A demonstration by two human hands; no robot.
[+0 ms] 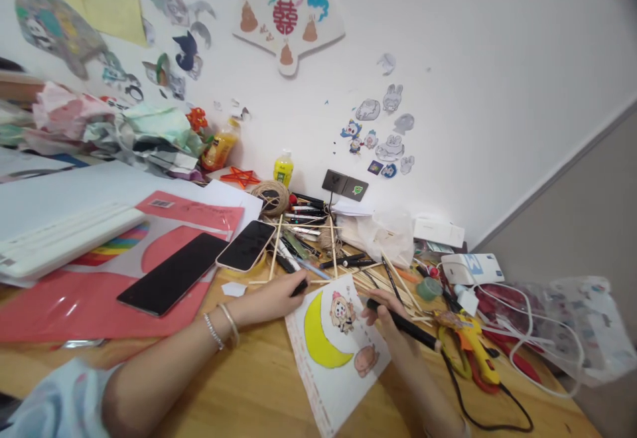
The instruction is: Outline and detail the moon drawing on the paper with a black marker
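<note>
My left hand [281,296], with bracelets at the wrist, rests at the upper left edge of the drawing paper [318,385]. Its fingers are closed on a short black marker cap [299,287]. In my right hand [393,318] is a black marker [415,332], held slantwise over the paper's right side. On the sheet are a yellow crescent moon [321,342], a small long-haired cartoon figure [342,312] and a brownish round figure [367,361]. The paper lies tilted on the wooden table.
Two phones [174,272] [246,245] lie on a red folder [99,312] at left. Markers, thin wooden sticks [333,245] and twine [271,197] crowd the back. A yellow glue gun [478,352] with its black cord and a white cable [530,318] lie at right.
</note>
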